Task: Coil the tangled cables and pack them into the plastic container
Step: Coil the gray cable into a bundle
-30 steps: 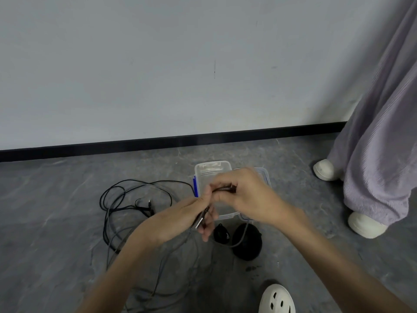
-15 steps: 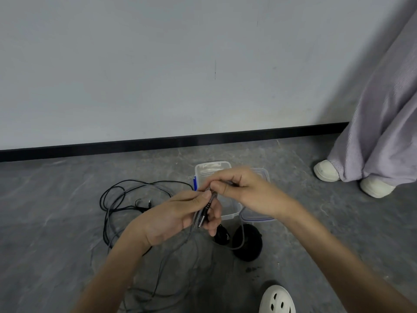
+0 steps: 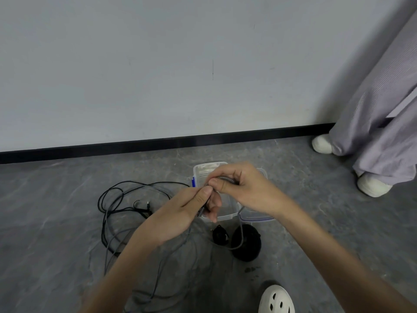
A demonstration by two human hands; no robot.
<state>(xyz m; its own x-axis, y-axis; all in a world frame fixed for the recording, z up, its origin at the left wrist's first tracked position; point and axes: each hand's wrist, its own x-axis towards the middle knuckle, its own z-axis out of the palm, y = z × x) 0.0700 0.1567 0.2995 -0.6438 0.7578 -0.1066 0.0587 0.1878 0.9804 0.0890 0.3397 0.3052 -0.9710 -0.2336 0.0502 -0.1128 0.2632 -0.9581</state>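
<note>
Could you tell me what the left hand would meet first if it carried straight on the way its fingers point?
Probably the right hand, just ahead of the left hand on the same braided cable; the clear plastic container lies beyond.

A: Left hand (image 3: 189,213)?
B: Forearm enters from lower left; thumb and curled fingers pinch the braided cable (image 3: 223,179).
A: Right hand (image 3: 248,188)?
B: Forearm enters from lower right; curled fingers pinch the same cable, just beside the left thumb.
</note>
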